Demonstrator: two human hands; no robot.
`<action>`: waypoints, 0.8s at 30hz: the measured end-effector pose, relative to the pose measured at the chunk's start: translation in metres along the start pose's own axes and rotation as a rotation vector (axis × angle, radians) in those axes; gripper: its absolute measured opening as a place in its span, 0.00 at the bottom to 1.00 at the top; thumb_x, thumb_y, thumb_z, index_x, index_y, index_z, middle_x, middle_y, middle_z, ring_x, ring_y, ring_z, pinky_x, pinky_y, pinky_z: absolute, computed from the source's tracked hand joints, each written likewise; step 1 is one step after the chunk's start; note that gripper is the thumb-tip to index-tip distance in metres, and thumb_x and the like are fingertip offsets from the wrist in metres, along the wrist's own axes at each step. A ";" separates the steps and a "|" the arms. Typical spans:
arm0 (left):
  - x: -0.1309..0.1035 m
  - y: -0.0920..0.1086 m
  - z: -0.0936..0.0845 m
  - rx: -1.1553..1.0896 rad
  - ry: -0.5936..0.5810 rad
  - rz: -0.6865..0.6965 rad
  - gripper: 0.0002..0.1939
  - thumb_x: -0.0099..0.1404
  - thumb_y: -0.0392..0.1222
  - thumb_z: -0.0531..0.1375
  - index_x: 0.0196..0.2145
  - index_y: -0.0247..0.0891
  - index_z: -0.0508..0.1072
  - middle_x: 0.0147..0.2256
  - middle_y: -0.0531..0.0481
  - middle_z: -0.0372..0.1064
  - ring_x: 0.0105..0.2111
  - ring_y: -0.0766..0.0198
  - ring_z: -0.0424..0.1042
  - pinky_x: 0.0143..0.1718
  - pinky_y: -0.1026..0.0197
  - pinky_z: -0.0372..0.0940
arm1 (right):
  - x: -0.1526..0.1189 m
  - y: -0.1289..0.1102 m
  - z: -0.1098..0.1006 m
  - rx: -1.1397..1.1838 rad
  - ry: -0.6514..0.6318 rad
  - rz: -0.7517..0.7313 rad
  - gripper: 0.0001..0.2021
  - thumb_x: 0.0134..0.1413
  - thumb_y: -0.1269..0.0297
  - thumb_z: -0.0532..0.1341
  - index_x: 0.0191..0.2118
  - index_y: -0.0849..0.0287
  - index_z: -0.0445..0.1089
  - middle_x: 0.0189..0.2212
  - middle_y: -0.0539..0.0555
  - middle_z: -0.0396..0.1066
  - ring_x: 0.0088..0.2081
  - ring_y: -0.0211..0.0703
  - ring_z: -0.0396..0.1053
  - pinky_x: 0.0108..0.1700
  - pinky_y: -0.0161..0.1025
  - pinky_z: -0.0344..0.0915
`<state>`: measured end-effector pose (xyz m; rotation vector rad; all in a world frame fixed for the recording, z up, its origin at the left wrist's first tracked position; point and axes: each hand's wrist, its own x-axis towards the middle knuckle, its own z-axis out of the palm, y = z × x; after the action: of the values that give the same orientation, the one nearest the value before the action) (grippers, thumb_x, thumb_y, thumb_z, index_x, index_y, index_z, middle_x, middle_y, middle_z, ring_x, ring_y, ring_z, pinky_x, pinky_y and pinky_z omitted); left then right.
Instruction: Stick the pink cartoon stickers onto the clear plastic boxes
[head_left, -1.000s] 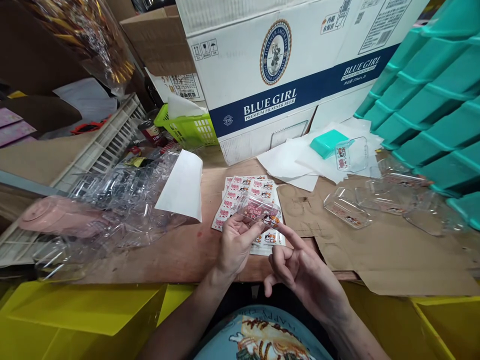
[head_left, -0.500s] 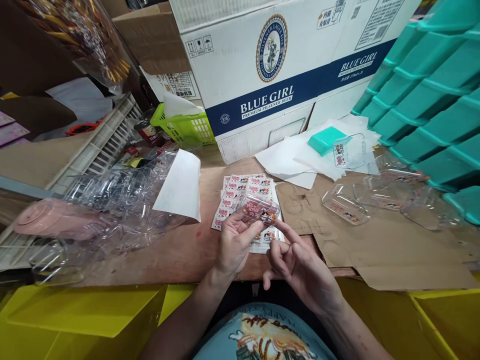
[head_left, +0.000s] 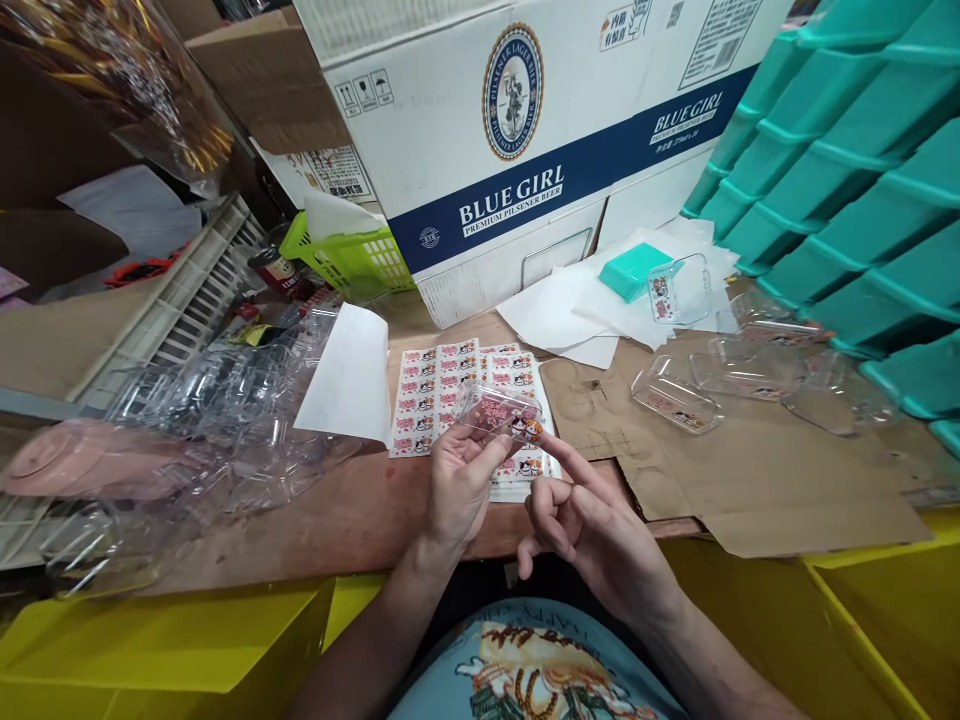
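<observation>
My left hand (head_left: 466,480) pinches a small clear plastic tray (head_left: 491,405) between thumb and fingers. The tray bears a sticker with pink lettering and cartoon cats. My right hand (head_left: 589,525) has its index finger stretched to the tray's right end, touching or nearly touching it, while its other fingers curl loosely with nothing between them. Beneath and behind the tray lie sheets of matching stickers (head_left: 420,385) on the wooden table (head_left: 322,525). A curled white sheet (head_left: 346,375) stands just left of them.
Clear trays with stickers (head_left: 679,397) lie on brown cardboard (head_left: 765,480) at the right. Plain clear trays (head_left: 277,450) and a pink object (head_left: 97,458) fill the left. Behind are a white carton (head_left: 442,110), a green basket (head_left: 352,258) and stacked teal containers (head_left: 862,210).
The view has shifted, so most things sit slightly further left. More of the sticker sheets shows to the left of the tray. Both hands keep nearly the same pose.
</observation>
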<state>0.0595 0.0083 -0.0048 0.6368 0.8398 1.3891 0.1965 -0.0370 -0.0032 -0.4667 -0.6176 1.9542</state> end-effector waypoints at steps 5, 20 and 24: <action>0.001 -0.001 0.001 0.001 -0.010 -0.005 0.12 0.55 0.32 0.68 0.39 0.38 0.79 0.40 0.49 0.79 0.40 0.63 0.77 0.49 0.58 0.70 | 0.000 0.000 -0.004 0.025 0.010 0.038 0.25 0.64 0.59 0.56 0.64 0.54 0.57 0.23 0.45 0.59 0.23 0.35 0.56 0.31 0.46 0.74; 0.003 -0.002 0.001 -0.029 -0.009 -0.019 0.10 0.55 0.31 0.68 0.37 0.38 0.79 0.37 0.49 0.80 0.38 0.66 0.77 0.46 0.61 0.71 | -0.001 0.002 -0.006 0.072 -0.005 0.053 0.24 0.64 0.58 0.55 0.63 0.54 0.58 0.23 0.45 0.58 0.23 0.35 0.55 0.30 0.44 0.74; 0.003 -0.003 0.000 -0.016 -0.013 -0.025 0.10 0.56 0.31 0.67 0.37 0.37 0.79 0.37 0.49 0.80 0.38 0.66 0.77 0.47 0.61 0.71 | 0.000 0.002 -0.007 0.066 0.000 0.054 0.24 0.64 0.58 0.54 0.64 0.54 0.58 0.22 0.45 0.58 0.23 0.35 0.54 0.29 0.44 0.74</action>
<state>0.0611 0.0104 -0.0078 0.6201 0.8230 1.3666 0.1987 -0.0359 -0.0103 -0.4469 -0.5434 2.0196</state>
